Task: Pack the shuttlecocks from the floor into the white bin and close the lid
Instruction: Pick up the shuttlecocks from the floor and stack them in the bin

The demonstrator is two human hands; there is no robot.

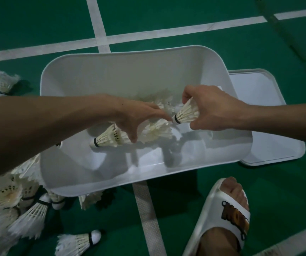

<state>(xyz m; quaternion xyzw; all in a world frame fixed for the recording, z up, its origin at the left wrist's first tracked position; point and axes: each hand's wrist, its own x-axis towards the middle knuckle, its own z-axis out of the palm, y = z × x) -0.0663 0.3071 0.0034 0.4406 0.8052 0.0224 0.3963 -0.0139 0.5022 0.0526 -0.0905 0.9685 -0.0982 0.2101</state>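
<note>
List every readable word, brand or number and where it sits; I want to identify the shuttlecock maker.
No text can be read for sure.
Slipper: brown-and-orange lettered graphic on the strap, too blurred to read.
Shuttlecock in the bin: dark specks among the feathers, too small to tell if text.
White bin and lid: no text visible.

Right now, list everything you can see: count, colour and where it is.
bin: one, white, open, centre of the floor
lid: one, white, on the floor right of the bin
binned shuttlecocks: several, white, inside the bin
held shuttlecock: one, white, over the bin
loose shuttlecocks: many, white, on the floor left of and in front of the bin
floor: green, white lines
slipper: one, white, lower right
foot: one, in the slipper
left hand: open, over the bin
right hand: grips the held shuttlecock
</note>
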